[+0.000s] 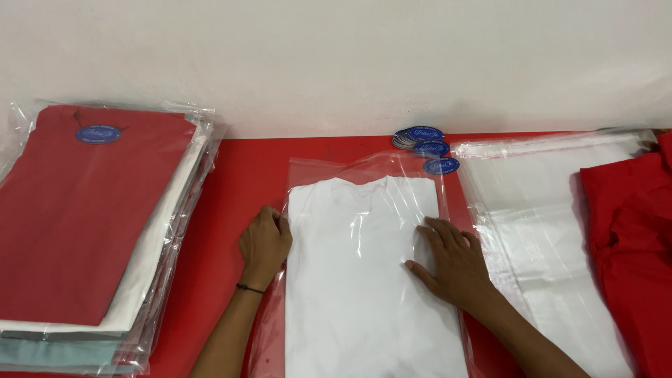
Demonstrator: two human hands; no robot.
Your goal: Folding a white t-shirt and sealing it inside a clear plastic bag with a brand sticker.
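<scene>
So nearest the front edge of the red tabletop (238, 175) there's a folded white t-shirt (364, 280) inside a clear, crinkly plastic bag (364, 168), lying flat and running off the bottom of the view, roughly in the middle of the table. The right hand (451, 262) is pressed palm-down on the right side of the shirt, fingers spread fairly wide, flattening the glossy film. The left hand (264, 241) sits at the bag's left edge with fingers curled in narrow, pinching or gripping the plastic there; there's a thin dark band around that wrist. Off to the left, close to the table's left edge, is a stack of bagged shirts (98, 231), a red one on top with a blue oval tag, then white and a pale grey-green one underneath, all in shiny wrinkled bags. On the right side lies a pile of empty clear bags (553, 231), smooth and slightly milky where they overlap, and just past that at the right edge is loose red fabric (630, 245), rumpled, not bagged. Further back, at the far edge against the plain white wall (336, 56), sits a little heap of blue oval tags (423, 143), a few fanned out just beyond the bag's open top.
</scene>
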